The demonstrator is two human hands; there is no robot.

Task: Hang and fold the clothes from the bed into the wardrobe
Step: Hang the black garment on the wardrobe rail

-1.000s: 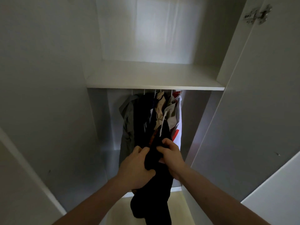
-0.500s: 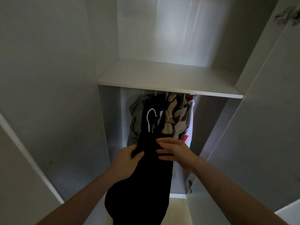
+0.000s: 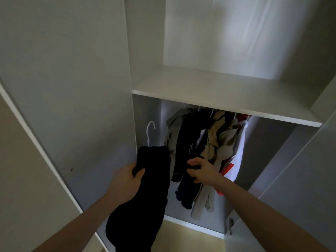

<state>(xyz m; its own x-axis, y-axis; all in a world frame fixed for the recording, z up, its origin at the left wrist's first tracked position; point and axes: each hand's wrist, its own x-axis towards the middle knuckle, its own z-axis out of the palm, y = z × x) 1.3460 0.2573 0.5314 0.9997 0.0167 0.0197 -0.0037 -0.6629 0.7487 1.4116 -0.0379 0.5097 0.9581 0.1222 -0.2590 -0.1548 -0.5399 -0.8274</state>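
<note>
A black garment (image 3: pixel 145 193) hangs on a white hanger (image 3: pixel 150 132), its hook sticking up above the cloth at the left of the wardrobe opening. My left hand (image 3: pixel 125 180) grips the garment near its top. My right hand (image 3: pixel 201 171) reaches among the hung clothes (image 3: pixel 205 148) with fingers spread and loosely bent, touching a dark piece. Those clothes, grey, navy, tan and white with red, hang below the shelf (image 3: pixel 218 90); the rail is hidden by it.
The open left wardrobe door (image 3: pixel 63 88) stands close beside my left arm. The right door (image 3: pixel 309 179) is open at the right edge. The compartment above the shelf holds nothing visible. The wardrobe's bottom edge (image 3: pixel 190 225) and pale floor show below.
The black garment on its hanger has moved left, away from the hung clothes. My right hand has let go of it and now reaches into the hung clothes. The view shifted left.
</note>
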